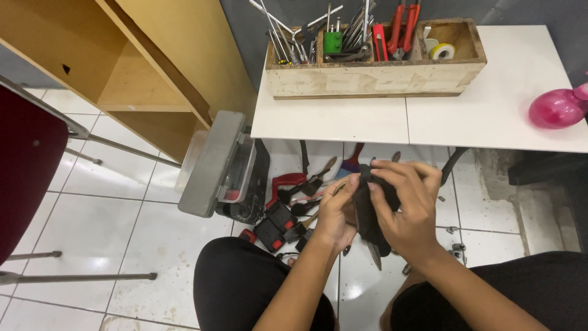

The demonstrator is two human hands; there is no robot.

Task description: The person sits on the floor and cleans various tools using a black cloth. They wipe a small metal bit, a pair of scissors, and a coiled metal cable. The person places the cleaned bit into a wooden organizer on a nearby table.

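Both my hands hold one dark, flat black object (366, 214) upright between my knees; a thin grey tip sticks out at its lower end. My left hand (335, 214) grips its left side from behind. My right hand (407, 205) wraps over its top and right side, fingers curled on the upper edge. What the object is stays unclear, as my fingers cover most of it.
A white table (490, 110) carries a wooden tool box (367, 76) full of pliers, wrenches and tape, plus a pink bottle (557, 107). On the tiled floor lie red-and-black tools (285, 217), a brush, and a grey case (214, 162). A wooden shelf (147, 73) and a chair stand left.
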